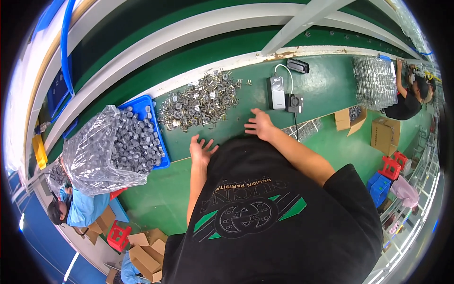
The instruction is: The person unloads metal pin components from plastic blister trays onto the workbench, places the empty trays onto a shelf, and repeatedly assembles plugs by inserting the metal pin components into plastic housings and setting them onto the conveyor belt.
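Note:
My left hand (202, 149) is at the near edge of the green worktable (184, 152), palm up, its fingers spread with nothing in them. To its right, my right hand (260, 125) hovers by the same edge, also with fingers apart and nothing held. Beyond the left hand lies a loose pile of small metal parts (201, 100) with pins, apart from both hands. On the left stands a blue tray (163, 150) heaped with small round grey parts (137, 142). A clear plastic bag (90, 149) covers the tray's left part.
Beyond my right hand lie a white-and-grey power bank (277, 93) with a white cable, a small black device (294, 102) and a black case (298, 66). Stacked clear trays (375, 82) stand far right. Cardboard boxes (385, 136) and red stools (390, 167) are on the floor; other people work nearby.

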A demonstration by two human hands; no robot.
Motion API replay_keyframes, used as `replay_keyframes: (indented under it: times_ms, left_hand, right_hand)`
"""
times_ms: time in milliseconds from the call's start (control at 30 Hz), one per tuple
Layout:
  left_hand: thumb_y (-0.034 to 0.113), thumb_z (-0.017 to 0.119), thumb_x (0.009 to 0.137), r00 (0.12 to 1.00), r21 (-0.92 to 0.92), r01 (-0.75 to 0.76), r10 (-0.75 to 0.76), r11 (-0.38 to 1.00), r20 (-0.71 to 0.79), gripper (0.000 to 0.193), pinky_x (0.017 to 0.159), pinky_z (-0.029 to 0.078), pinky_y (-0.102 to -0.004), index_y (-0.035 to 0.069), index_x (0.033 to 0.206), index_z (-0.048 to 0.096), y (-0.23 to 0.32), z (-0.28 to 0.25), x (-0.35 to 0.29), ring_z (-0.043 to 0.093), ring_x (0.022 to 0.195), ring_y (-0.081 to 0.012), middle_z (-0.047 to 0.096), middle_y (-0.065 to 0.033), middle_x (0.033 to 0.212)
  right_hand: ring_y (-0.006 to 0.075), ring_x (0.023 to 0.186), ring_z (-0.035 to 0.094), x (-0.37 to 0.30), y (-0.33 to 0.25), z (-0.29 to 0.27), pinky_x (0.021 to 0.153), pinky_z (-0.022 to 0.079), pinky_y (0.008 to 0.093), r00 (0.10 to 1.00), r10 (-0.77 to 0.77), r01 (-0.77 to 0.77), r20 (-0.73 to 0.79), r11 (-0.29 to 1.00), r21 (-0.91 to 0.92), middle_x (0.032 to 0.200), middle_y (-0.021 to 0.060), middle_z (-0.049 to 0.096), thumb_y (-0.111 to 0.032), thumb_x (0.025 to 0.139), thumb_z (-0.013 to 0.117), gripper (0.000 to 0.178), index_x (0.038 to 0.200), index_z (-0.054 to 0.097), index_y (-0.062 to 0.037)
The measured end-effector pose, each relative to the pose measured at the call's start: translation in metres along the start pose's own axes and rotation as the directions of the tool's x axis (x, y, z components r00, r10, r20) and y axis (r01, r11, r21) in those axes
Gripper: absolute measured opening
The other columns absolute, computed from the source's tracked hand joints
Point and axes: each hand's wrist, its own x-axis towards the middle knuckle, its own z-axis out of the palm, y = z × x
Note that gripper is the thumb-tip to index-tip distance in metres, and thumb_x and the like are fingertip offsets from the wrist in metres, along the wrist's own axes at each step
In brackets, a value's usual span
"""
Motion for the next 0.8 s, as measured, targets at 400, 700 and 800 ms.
replay_keyframes:
  times_ms: [400, 700, 800]
  left_hand:
    - [0.023, 0.055, 0.087, 0.975, 0.022, -0.126, 0.120, 0.992, 0.188, 0.061, 0.093, 0.045, -0.0582, 0.005, 0.136, 0.025, -0.017, 0.031, 0.010, 0.043, 0.118, -0.0451, 0.023, -0.0185, 0.142]
    - [0.011, 0.049, 0.092, 0.902, 0.226, -0.399, 0.336, 0.889, 0.271, 0.051, 0.100, 0.038, -0.0517, 0.006, 0.137, 0.025, -0.004, 0.023, 0.006, 0.044, 0.120, -0.0374, 0.041, -0.0197, 0.137]
    - [0.012, 0.052, 0.090, 0.854, 0.476, -0.497, 0.313, 0.725, 0.415, 0.047, 0.101, 0.035, -0.0514, 0.007, 0.133, 0.036, 0.012, 0.030, -0.006, 0.044, 0.122, -0.0310, 0.045, -0.0149, 0.136]
  right_hand:
    - [0.0369, 0.110, 0.051, 0.075, -0.053, 0.016, 0.100, 0.038, 0.0397, 0.610, -0.772, 0.555, -0.178, 0.577, -0.598, 0.122, 0.0225, 0.048, -0.036, 0.090, 0.053, 0.055, 0.131, 0.042, -0.0012]
    - [0.0374, 0.112, 0.052, 0.003, -0.028, -0.016, 0.098, 0.041, 0.0407, 0.744, -0.632, 0.522, 0.216, 0.349, -0.778, 0.121, 0.0251, 0.051, -0.034, 0.086, 0.057, 0.052, 0.128, 0.049, -0.0035]
    - [0.0397, 0.110, 0.053, -0.012, 0.010, -0.037, 0.096, 0.041, 0.0423, 0.831, -0.557, 0.295, -0.009, 0.453, -0.841, 0.115, 0.0258, 0.055, -0.032, 0.084, 0.058, 0.052, 0.123, 0.050, 0.0008]
